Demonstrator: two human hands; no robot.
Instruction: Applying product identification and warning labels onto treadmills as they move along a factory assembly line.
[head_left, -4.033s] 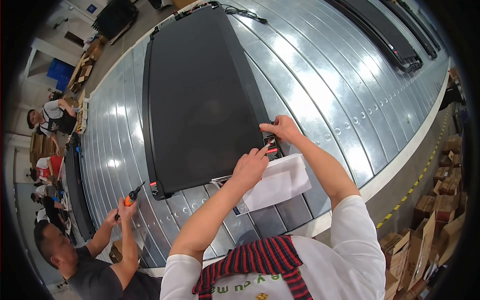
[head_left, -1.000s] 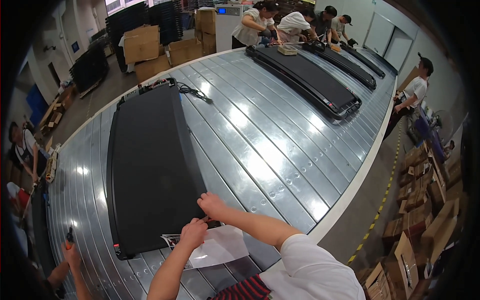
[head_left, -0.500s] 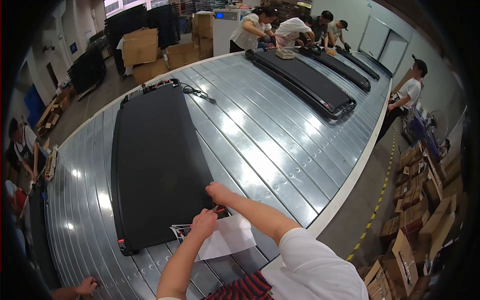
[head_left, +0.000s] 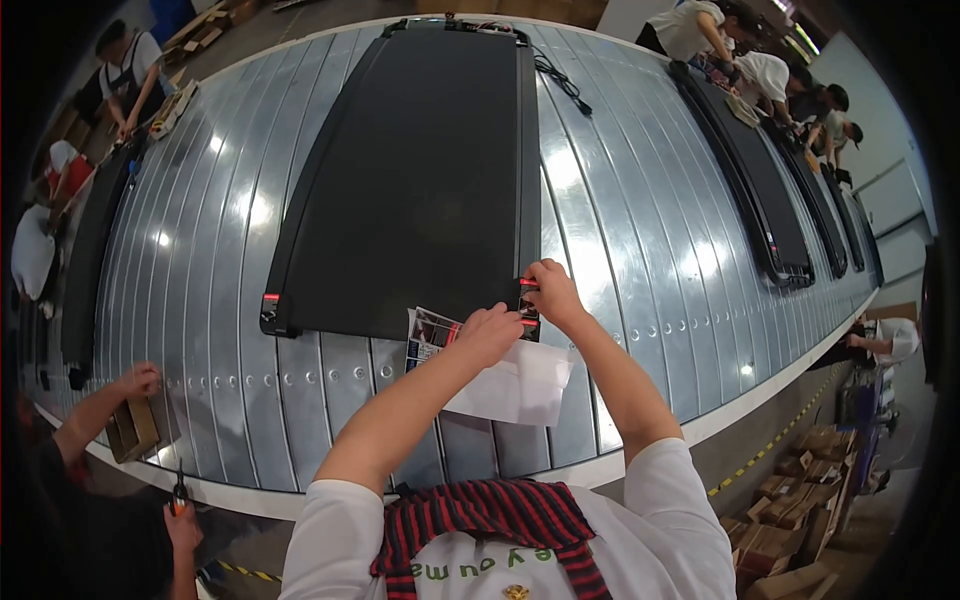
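A long black walking treadmill (head_left: 420, 180) lies on the metal-slatted table in front of me, its near right corner under my hands. My left hand (head_left: 490, 332) is closed on the upper part of a white sticker sheet (head_left: 520, 385), which overlaps the treadmill's near edge. A red-and-black label (head_left: 529, 325) shows beside its fingertips. Just right of it, my right hand (head_left: 550, 290) is bent in a pinch at the corner cap; what its fingers hold is hidden. A similar red-and-black label (head_left: 270, 297) marks the near left corner.
A black cable (head_left: 565, 80) trails off the treadmill's far end. More treadmills (head_left: 740, 170) lie to the right, with people working over them. At lower left, a co-worker's hand (head_left: 182, 525) grips a screwdriver near a small cardboard box (head_left: 132, 430). Cartons (head_left: 790, 500) stand at lower right.
My view has swung, so the treadmill appears higher and farther right. Both hands remain at its near right corner. More of the co-worker at lower left shows now.
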